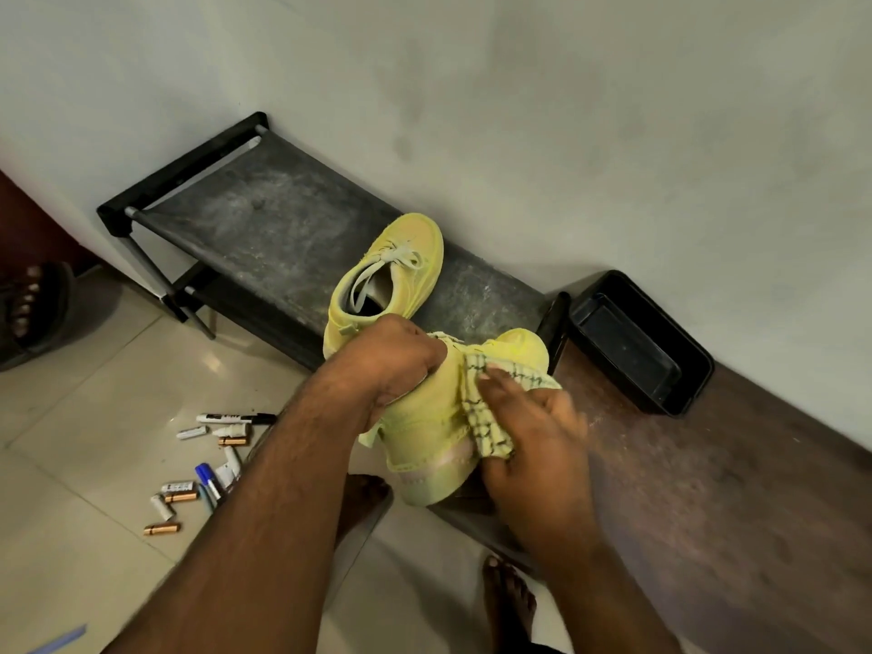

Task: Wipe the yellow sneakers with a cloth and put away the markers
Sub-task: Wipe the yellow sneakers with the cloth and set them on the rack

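One sneaker (391, 271) lies on the rack (264, 219) against the wall, behind the held sneaker (434, 417). The tray (641, 342) sits right of the rack; markers (236, 418) and batteries (179, 488) lie on the floor, left.

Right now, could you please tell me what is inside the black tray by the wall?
The black tray looks empty: only its dark, shiny floor shows. Its near wall hides the near edge of the floor, so something small there cannot be ruled out.
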A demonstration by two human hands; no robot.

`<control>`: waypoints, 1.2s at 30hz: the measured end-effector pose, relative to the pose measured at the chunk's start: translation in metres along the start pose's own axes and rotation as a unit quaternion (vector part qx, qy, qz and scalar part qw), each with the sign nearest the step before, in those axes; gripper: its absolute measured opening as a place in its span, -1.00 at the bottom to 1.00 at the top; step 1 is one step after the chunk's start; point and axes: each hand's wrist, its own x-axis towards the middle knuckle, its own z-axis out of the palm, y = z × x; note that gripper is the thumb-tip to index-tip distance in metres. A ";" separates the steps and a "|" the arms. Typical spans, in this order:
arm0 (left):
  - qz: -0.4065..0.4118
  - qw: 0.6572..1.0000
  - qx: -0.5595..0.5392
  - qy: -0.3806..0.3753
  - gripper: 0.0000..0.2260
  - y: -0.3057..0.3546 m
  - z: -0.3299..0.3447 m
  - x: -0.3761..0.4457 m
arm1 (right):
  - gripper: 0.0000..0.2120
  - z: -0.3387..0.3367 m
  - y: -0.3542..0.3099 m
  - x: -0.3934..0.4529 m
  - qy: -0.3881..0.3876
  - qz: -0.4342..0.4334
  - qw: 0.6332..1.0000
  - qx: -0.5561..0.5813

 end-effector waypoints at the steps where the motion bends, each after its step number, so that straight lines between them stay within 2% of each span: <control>1: -0.005 1.000 -0.013 0.003 -0.79 0.001 0.000 0.001 | -0.40 0.003 -0.008 -0.005 0.001 -0.029 1.000 0.007; 3: -0.014 0.999 -0.030 0.005 -0.85 0.001 0.000 0.002 | -0.41 0.006 -0.017 -0.009 -0.007 -0.051 0.999 0.008; 5: -0.007 1.000 -0.028 0.011 -0.80 -0.001 0.001 0.002 | -0.45 0.005 -0.011 -0.003 -0.009 -0.038 0.999 -0.012; 10: 0.018 0.999 0.048 -0.004 -0.63 -0.001 -0.009 -0.001 | -0.38 -0.012 0.032 0.006 0.023 0.030 0.999 -0.031; 13: 0.016 0.997 0.075 -0.030 -0.64 0.000 -0.021 -0.001 | -0.42 -0.021 0.028 -0.006 0.052 -0.057 0.997 -0.016; 15: 0.014 0.994 0.104 -0.020 -0.66 -0.002 -0.024 0.000 | -0.53 -0.016 0.012 -0.014 0.021 -0.150 0.988 -0.004; 17: 0.014 0.991 0.133 0.002 -0.72 -0.004 -0.024 0.000 | -0.62 -0.009 0.007 -0.013 -0.010 -0.176 0.984 -0.016; 20: 0.003 0.988 0.150 0.028 -0.81 -0.003 -0.022 0.001 | -0.49 -0.007 0.025 -0.004 0.004 -0.079 0.997 -0.024; 22: 0.002 0.988 0.148 0.036 -0.77 -0.002 -0.020 0.001 | -0.42 -0.010 0.034 -0.002 0.021 -0.017 1.000 -0.016; 23: 0.002 0.989 0.146 0.037 -0.75 -0.001 -0.019 0.002 | -0.44 -0.009 0.031 -0.002 0.029 -0.018 0.999 -0.009; 26: -0.010 0.992 0.124 0.037 -0.74 -0.001 -0.018 0.005 | -0.61 0.004 0.000 -0.008 0.023 -0.133 0.991 0.016; 28: -0.011 0.992 0.122 0.030 -0.73 -0.001 -0.019 0.007 | -0.60 0.011 -0.016 -0.013 -0.003 -0.201 0.979 0.033; 29: -0.008 0.992 0.125 0.024 -0.72 0.000 -0.020 0.007 | -0.58 0.011 -0.017 -0.012 -0.013 -0.208 0.978 0.031; 31: -0.007 0.992 0.122 0.028 -0.74 -0.001 -0.020 0.006 | -0.61 0.003 0.000 -0.006 -0.010 -0.162 0.987 0.011; 34: -0.014 0.993 0.108 0.052 -0.85 0.001 -0.018 0.002 | -0.51 -0.016 0.039 0.003 0.024 -0.032 0.999 0.006; 36: -0.018 0.993 0.107 0.056 -0.87 0.003 -0.017 0.001 | -0.50 -0.022 0.051 0.004 0.029 -0.011 0.999 0.044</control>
